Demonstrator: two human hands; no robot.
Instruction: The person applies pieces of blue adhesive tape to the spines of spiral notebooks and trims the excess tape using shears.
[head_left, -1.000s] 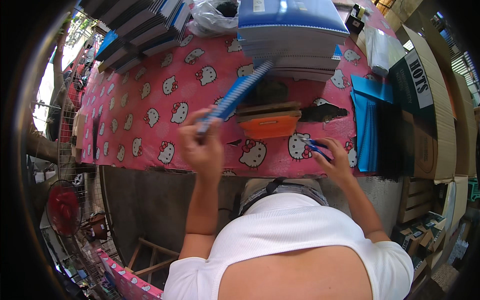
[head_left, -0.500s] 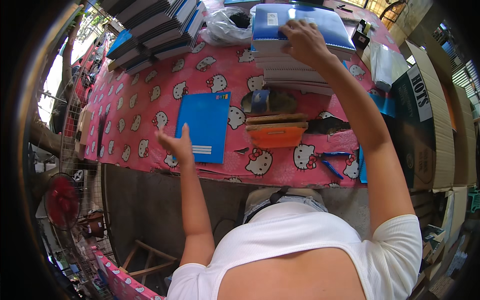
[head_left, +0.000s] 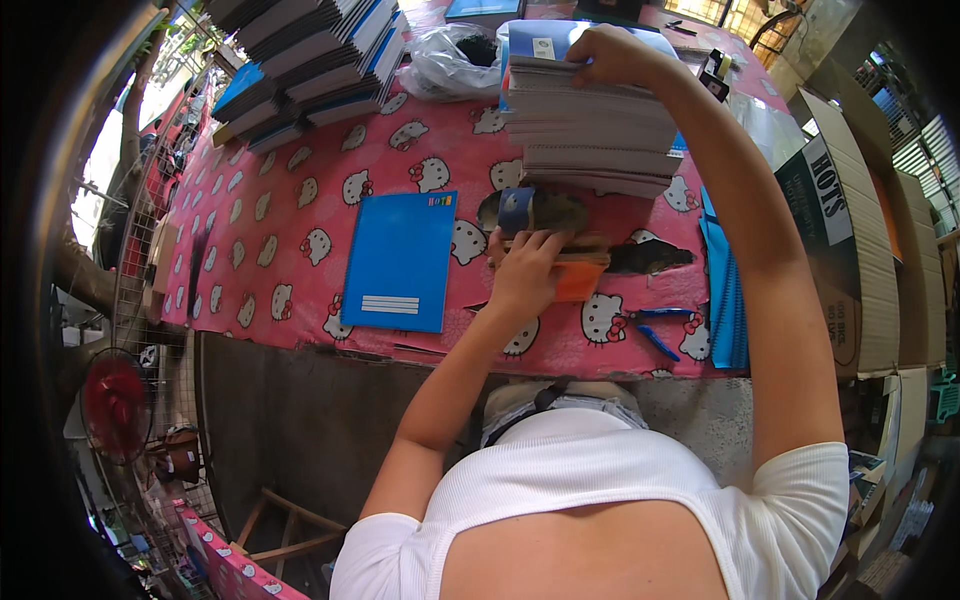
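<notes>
My right hand (head_left: 622, 60) is closed at the near edge of the top notebooks in a tall stack (head_left: 590, 130) at the far centre. Its fingers are bent over the pages; how many notebooks they grip is hidden. My left hand (head_left: 527, 272) rests with curled fingers over a brown-and-orange block (head_left: 580, 278), covering its left part. Just behind that hand lies a dark, worn oblong object with a blue band (head_left: 517, 210). A single blue spiral notebook (head_left: 400, 265) lies flat on the table, left of my left hand.
Blue-handled pliers (head_left: 655, 335) and upright-looking blue spiral notebooks (head_left: 727, 300) lie at the right near edge. A cardboard box (head_left: 830, 230) stands beyond them. Tall notebook stacks (head_left: 320, 70) and a clear plastic bag (head_left: 440, 65) occupy the far left of the pink-covered table (head_left: 260, 270).
My left hand has moved right, from beside the blue notebook onto the block. My right hand has shifted from lying on the stack's top cover to gripping its near edge.
</notes>
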